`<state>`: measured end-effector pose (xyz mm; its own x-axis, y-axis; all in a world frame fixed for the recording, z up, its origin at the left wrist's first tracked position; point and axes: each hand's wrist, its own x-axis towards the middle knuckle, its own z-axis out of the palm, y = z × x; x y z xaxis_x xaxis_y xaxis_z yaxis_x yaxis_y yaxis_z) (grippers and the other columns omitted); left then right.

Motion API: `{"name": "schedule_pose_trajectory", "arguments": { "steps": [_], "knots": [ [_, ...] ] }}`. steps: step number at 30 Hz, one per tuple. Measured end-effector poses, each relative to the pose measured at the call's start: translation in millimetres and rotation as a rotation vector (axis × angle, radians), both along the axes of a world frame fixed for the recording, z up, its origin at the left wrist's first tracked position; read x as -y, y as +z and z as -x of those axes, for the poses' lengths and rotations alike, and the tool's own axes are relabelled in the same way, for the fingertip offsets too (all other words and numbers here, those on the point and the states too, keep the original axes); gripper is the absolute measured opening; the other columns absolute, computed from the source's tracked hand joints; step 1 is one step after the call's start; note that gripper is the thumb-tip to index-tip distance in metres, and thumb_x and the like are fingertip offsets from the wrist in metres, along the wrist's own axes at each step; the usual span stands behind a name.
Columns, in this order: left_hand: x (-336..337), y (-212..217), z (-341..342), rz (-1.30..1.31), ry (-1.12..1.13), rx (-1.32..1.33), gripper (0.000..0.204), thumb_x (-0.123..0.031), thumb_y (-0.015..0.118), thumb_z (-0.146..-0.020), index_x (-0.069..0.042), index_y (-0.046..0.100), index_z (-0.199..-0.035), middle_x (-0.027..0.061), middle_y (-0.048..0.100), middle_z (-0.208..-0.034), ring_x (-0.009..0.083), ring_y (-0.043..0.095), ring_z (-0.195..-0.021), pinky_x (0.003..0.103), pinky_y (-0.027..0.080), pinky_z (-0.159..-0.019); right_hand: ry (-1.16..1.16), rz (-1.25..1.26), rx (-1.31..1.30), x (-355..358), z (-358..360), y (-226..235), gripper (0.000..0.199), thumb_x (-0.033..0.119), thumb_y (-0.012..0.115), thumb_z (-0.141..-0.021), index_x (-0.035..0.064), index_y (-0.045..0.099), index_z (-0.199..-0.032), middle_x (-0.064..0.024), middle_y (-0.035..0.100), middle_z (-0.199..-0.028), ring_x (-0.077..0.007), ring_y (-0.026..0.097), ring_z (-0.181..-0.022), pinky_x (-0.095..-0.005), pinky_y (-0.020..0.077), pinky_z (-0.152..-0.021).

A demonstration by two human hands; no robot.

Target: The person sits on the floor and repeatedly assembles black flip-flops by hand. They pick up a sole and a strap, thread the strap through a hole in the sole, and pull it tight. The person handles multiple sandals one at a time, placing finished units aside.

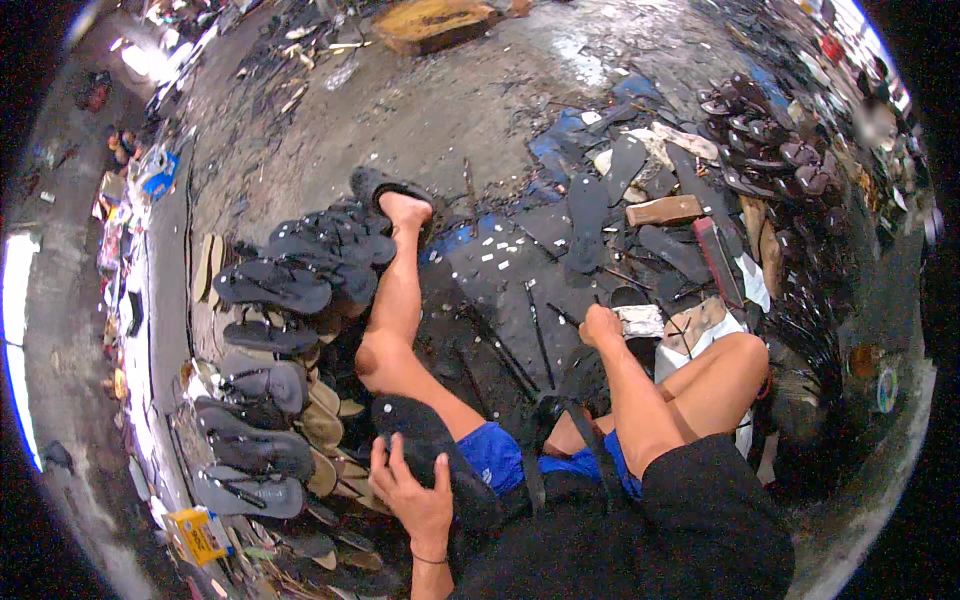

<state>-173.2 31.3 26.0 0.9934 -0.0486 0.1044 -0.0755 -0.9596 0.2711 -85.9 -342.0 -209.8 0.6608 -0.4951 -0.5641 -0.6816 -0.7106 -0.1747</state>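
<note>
While the left hand (418, 493) curls around a black rubber flip-flop sole (432, 452) on the near left thigh, the right hand (601, 325) closes on a thin dark strap (650, 322) farther right. Light and bendy, the sole probably holds best by its edges.

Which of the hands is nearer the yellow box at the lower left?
Left. The left hand, gripping a black sandal sole, lies just right of the yellow box. The right hand is far off, up and to the right.
</note>
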Motion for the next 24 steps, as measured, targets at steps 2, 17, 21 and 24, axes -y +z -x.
{"name": "schedule_pose_trajectory", "arguments": {
  "steps": [2, 17, 21, 24],
  "knots": [
    [10, 3, -14, 0.156, -0.104, 0.018, 0.047, -0.021, 0.076, -0.086, -0.001, 0.062, -0.126, 0.0195, 0.053, -0.135, 0.0384, 0.047, -0.124, 0.048, 0.038, -0.105, 0.036, 0.018, 0.059, -4, 3, 5, 0.023, 0.016, 0.066, -0.084, -0.0014, 0.073, -0.098, -0.0250, 0.072, -0.108, -0.0416, 0.069, -0.104, -0.0485, 0.0558, -0.089],
    [95, -80, -138, 0.670, -0.397, -0.246, 0.035, -0.023, 0.070, -0.092, -0.004, 0.067, -0.121, 0.0153, 0.069, -0.107, 0.0289, 0.068, -0.091, 0.038, 0.054, -0.080, -0.043, -0.006, 0.376, -19, -7, 29, 0.026, 0.025, 0.067, -0.090, 0.0036, 0.071, -0.103, -0.0191, 0.073, -0.103, -0.0386, 0.069, -0.097, -0.0464, 0.0548, -0.084],
    [99, -83, -165, 1.015, -0.025, -0.322, 0.050, -0.024, 0.071, -0.094, 0.005, 0.055, -0.132, 0.0137, 0.069, -0.104, 0.0192, 0.066, -0.084, 0.036, 0.055, -0.073, 0.162, -0.735, 0.812, -87, -31, 86, 0.026, 0.024, 0.069, -0.091, 0.0045, 0.072, -0.108, -0.0154, 0.073, -0.108, -0.0304, 0.071, -0.099, -0.0391, 0.0544, -0.087],
    [77, -57, -186, 1.116, -0.110, -0.090, 0.023, -0.015, 0.064, -0.100, 0.000, 0.069, -0.116, 0.0056, 0.070, -0.096, 0.0089, 0.063, -0.071, 0.023, 0.051, -0.061, 0.234, -1.033, 0.672, -127, -51, 87, 0.026, 0.021, 0.068, -0.093, 0.0028, 0.072, -0.110, -0.0163, 0.074, -0.104, -0.0297, 0.071, -0.096, -0.0381, 0.0541, -0.087]
  ]
}}
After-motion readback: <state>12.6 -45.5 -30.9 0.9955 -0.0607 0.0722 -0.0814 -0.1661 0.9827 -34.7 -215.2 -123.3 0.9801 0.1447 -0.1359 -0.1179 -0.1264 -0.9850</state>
